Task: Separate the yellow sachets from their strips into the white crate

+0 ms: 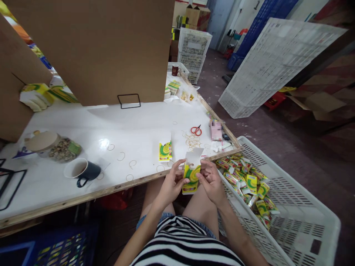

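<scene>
Between my two hands, just off the table's front edge, is a small yellow and green carton (pixel 191 180) with its white top flap standing up. My left hand (pixel 173 181) pinches its left side, thumb on the front. On the opposite side, my right hand (pixel 212 181) grips the carton with its thumb near the front face. What the carton holds inside is hidden. A similar yellow carton (pixel 165 150) stands on the table a little beyond my left hand. Loose rubber bands (pixel 192 142) and red-handled scissors (pixel 196 130) lie past my hands.
At my right, a white plastic crate (pixel 295 188) holds many small yellow packs (pixel 252 184). A dark mug (pixel 83 171) and a jar (pixel 65 149) stand on the white table (pixel 133 129) at left. Large cardboard (pixel 111 51) rises behind; stacked white crates (pixel 274 66) stand on the floor.
</scene>
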